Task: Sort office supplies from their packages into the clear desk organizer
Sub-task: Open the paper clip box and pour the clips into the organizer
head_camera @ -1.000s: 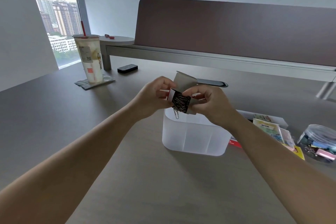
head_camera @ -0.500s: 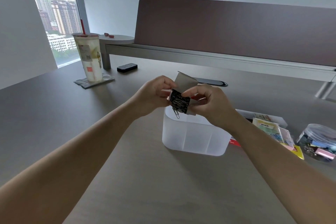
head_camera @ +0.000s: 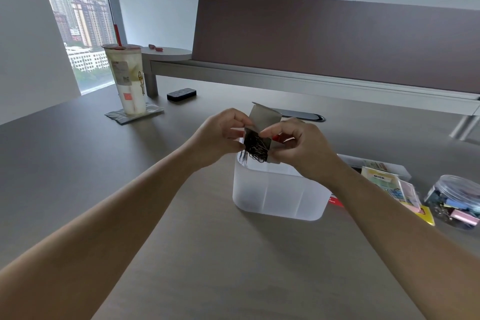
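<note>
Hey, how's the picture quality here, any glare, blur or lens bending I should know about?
Head view: the window is the bright spot, washed out at the sky; wide-angle bending curves the desk divider; the paper clips spilling from the small box are smeared into a dark tangle; the clear organizer casts a soft shadow toward the camera.

A small grey cardboard box (head_camera: 263, 122) is sitting tilted at frame centre, flap standing open upward, directly above the organizer. A dark tangle of paper clips (head_camera: 255, 149) is hanging from its open mouth. The frosted clear organizer (head_camera: 278, 196) is standing upright just below, internal dividers showing through its wall.
</note>
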Motion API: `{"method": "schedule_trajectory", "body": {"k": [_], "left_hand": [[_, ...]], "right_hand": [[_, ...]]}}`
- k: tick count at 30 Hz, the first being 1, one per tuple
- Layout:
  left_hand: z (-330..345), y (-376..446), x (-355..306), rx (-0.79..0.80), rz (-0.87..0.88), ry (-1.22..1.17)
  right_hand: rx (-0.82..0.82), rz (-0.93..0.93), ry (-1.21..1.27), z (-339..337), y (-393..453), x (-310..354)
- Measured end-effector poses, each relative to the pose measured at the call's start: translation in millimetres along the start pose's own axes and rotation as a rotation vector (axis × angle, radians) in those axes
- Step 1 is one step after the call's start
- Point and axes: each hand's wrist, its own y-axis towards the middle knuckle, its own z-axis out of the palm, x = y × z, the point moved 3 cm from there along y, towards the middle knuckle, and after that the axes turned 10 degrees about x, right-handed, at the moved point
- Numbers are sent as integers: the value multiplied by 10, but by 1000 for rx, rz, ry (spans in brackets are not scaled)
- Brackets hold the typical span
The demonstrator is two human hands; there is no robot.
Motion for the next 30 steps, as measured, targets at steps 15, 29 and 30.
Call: {"method": "schedule_trajectory", "body": {"k": [15,29,30], "left_hand": [[8,-75,-41,-58,2,-9],[3,-77,-94,-65,0,6],[7,-81,-96,-71,1,1]], "right_hand": [[24,-9,-33,37,-51,34],[24,-7,-48,38,-69,46],[24,-7,-63,44,-71,51]]}}
